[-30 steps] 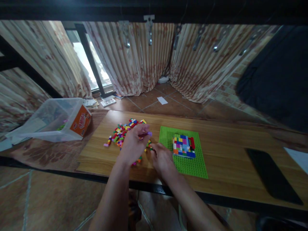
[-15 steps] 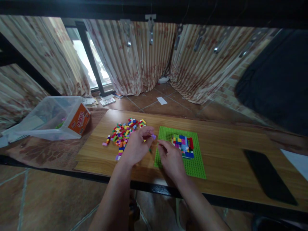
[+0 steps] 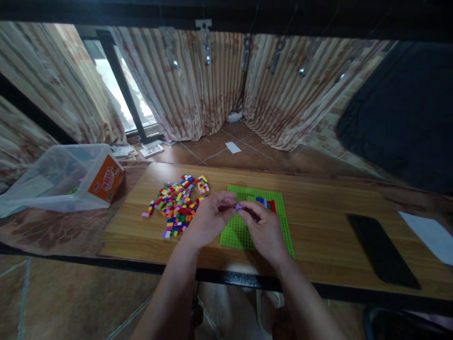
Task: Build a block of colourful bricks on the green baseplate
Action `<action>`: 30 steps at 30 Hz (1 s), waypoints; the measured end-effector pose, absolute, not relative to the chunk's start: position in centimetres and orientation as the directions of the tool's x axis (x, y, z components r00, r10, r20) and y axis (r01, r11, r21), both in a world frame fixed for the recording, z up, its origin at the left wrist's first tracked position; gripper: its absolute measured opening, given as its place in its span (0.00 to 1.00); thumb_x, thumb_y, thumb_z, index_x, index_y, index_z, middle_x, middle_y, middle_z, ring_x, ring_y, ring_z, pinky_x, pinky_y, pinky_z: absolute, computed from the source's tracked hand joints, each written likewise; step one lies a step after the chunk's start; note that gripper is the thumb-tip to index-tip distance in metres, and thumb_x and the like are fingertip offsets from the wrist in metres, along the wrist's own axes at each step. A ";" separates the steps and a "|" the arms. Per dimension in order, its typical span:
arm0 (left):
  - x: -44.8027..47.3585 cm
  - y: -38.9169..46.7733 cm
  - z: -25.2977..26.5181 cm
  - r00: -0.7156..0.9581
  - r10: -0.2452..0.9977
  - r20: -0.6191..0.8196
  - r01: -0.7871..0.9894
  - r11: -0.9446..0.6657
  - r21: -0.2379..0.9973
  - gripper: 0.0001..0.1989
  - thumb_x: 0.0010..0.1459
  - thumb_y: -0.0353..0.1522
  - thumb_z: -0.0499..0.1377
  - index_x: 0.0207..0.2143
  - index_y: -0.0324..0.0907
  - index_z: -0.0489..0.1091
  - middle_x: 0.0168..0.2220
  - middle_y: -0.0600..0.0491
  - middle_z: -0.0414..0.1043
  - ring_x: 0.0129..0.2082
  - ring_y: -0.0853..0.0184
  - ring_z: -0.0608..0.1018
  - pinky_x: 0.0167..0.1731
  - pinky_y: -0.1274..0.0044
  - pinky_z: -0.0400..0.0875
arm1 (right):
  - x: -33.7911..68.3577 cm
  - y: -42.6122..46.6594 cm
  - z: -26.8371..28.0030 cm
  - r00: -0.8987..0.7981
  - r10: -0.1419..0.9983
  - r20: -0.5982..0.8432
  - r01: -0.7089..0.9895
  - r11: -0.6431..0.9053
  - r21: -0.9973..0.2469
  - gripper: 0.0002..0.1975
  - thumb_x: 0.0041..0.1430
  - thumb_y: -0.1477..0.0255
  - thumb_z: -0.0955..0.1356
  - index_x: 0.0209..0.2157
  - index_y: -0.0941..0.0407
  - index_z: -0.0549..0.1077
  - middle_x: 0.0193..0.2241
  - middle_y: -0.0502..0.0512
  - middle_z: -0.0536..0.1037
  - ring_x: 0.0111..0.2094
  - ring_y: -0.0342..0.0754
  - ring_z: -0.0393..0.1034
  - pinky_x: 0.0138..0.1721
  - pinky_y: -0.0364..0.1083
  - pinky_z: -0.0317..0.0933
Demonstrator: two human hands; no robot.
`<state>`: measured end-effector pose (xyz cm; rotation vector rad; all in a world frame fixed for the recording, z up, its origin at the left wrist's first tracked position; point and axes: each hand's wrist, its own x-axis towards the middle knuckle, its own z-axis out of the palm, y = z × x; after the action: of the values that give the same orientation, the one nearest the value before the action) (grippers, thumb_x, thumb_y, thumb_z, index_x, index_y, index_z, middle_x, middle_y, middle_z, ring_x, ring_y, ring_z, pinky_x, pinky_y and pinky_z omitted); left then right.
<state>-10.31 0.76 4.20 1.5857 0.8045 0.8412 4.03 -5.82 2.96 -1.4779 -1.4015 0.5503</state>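
Note:
A small purple toy brick [image 3: 239, 207] is pinched between the fingertips of my left hand [image 3: 211, 216] and my right hand [image 3: 264, 230]. Both hands are closed on it, above the green baseplate [image 3: 231, 236]. A build of coloured bricks [image 3: 272, 206] stands on that plate; my right hand covers most of it, leaving blue and red parts in sight. Left of my left hand lies a loose pile of many-coloured bricks [image 3: 177, 200] on the wooden tabletop [image 3: 325, 203].
A clear plastic bin [image 3: 71, 200] with an orange label stands at the left. On the right of the table lie a dark flat slab [image 3: 382, 250] and a white paper sheet [image 3: 428, 236]. Striped curtains [image 3: 184, 94] hang behind, and a black bar runs overhead.
My left hand has carried the purple brick rightward over the baseplate, and my right hand's fingers have closed on it too. The view has shifted slightly to the right.

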 end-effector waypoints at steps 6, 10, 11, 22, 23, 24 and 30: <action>-8.8 -0.2 3.6 0.499 0.862 0.087 0.304 -0.268 0.914 0.13 0.56 0.29 0.57 0.44 0.39 0.71 0.41 0.49 0.76 0.37 0.66 0.78 0.40 0.74 0.73 | 10.0 -6.0 2.6 0.352 0.871 0.342 0.641 0.042 -0.766 0.12 0.60 0.63 0.65 0.37 0.53 0.77 0.38 0.56 0.77 0.38 0.50 0.71 0.41 0.51 0.65; -8.2 -0.8 3.5 0.538 0.841 0.060 0.455 -0.350 0.819 0.13 0.57 0.30 0.56 0.45 0.41 0.72 0.40 0.50 0.77 0.36 0.66 0.78 0.37 0.75 0.72 | 13.1 -5.5 1.5 0.333 0.875 0.352 0.693 0.026 -0.720 0.12 0.59 0.62 0.65 0.36 0.54 0.77 0.40 0.58 0.75 0.42 0.53 0.70 0.43 0.53 0.65; -8.1 -0.9 3.4 0.551 0.833 0.056 0.473 -0.367 0.801 0.13 0.57 0.31 0.56 0.45 0.41 0.72 0.39 0.50 0.77 0.36 0.65 0.78 0.36 0.75 0.72 | 13.5 -5.4 1.2 0.313 0.882 0.352 0.705 0.033 -0.709 0.12 0.59 0.62 0.65 0.36 0.53 0.77 0.41 0.58 0.75 0.44 0.53 0.70 0.44 0.54 0.65; -7.7 -1.2 3.7 0.611 0.792 0.003 0.523 -0.406 0.750 0.11 0.58 0.30 0.56 0.44 0.40 0.72 0.40 0.49 0.78 0.38 0.64 0.79 0.37 0.75 0.70 | 13.7 -4.7 0.8 0.234 0.909 0.345 0.754 0.054 -0.655 0.10 0.60 0.66 0.64 0.35 0.53 0.76 0.39 0.57 0.74 0.43 0.52 0.70 0.48 0.53 0.62; -7.7 -1.3 3.7 0.613 0.790 -0.008 0.526 -0.400 0.750 0.11 0.59 0.30 0.56 0.44 0.40 0.72 0.40 0.49 0.78 0.38 0.64 0.79 0.37 0.75 0.70 | 13.7 -4.6 0.8 0.234 0.910 0.341 0.750 0.054 -0.659 0.11 0.60 0.66 0.64 0.35 0.53 0.76 0.39 0.57 0.74 0.43 0.52 0.70 0.48 0.52 0.62; -7.8 -1.3 3.6 0.615 0.788 -0.016 0.527 -0.396 0.752 0.11 0.59 0.30 0.55 0.44 0.40 0.71 0.41 0.49 0.78 0.38 0.64 0.78 0.37 0.75 0.70 | 13.8 -4.6 0.7 0.237 0.912 0.336 0.747 0.050 -0.663 0.11 0.59 0.66 0.64 0.35 0.53 0.77 0.39 0.57 0.75 0.43 0.52 0.70 0.48 0.52 0.63; -7.8 -1.3 3.4 0.629 0.777 -0.013 0.509 -0.400 0.762 0.10 0.59 0.30 0.56 0.43 0.40 0.71 0.41 0.48 0.77 0.39 0.63 0.78 0.39 0.74 0.71 | 13.8 -4.4 0.5 0.309 0.916 0.256 0.685 -0.027 -0.728 0.11 0.56 0.64 0.66 0.34 0.53 0.78 0.38 0.57 0.77 0.40 0.52 0.72 0.44 0.52 0.65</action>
<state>-7.85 -1.27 3.40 2.0874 1.0028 0.4479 13.78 -4.37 0.52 -1.7746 -1.4409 0.3641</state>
